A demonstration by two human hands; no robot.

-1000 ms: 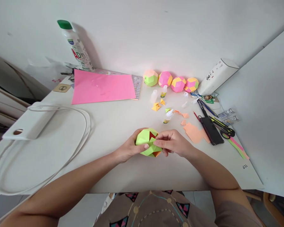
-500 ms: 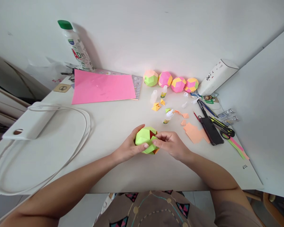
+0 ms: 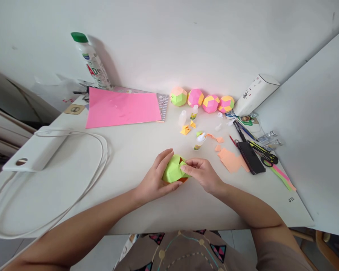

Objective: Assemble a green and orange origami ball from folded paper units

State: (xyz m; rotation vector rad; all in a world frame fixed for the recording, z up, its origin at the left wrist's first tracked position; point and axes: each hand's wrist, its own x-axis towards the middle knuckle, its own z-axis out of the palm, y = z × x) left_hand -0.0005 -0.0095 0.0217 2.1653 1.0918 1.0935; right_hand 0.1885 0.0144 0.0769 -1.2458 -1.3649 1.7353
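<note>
A faceted paper ball [image 3: 171, 169], light green outside with gaps showing red and orange inside, is held above the front of the table. My left hand [image 3: 156, 180] wraps round its left side, thumb along the lower edge and fingers over the top. At its right side, my right hand [image 3: 205, 174] pinches a green flap between thumb and index finger. Just behind the ball stands a small glue bottle [image 3: 199, 142] with a white cap.
Several finished paper balls [image 3: 196, 98] line the wall. A pink sheet [image 3: 122, 108] lies left of them. Orange paper scraps [image 3: 231, 160], a black phone [image 3: 252, 158] and scissors [image 3: 267, 157] lie to the right. A white cable [image 3: 100, 165] loops from a white power bank-like box [image 3: 35, 152].
My left hand has shifted its grip, its thumb sliding lower on the ball and its fingers rising over it. The ball has turned slightly. The right hand still pinches the flap.
</note>
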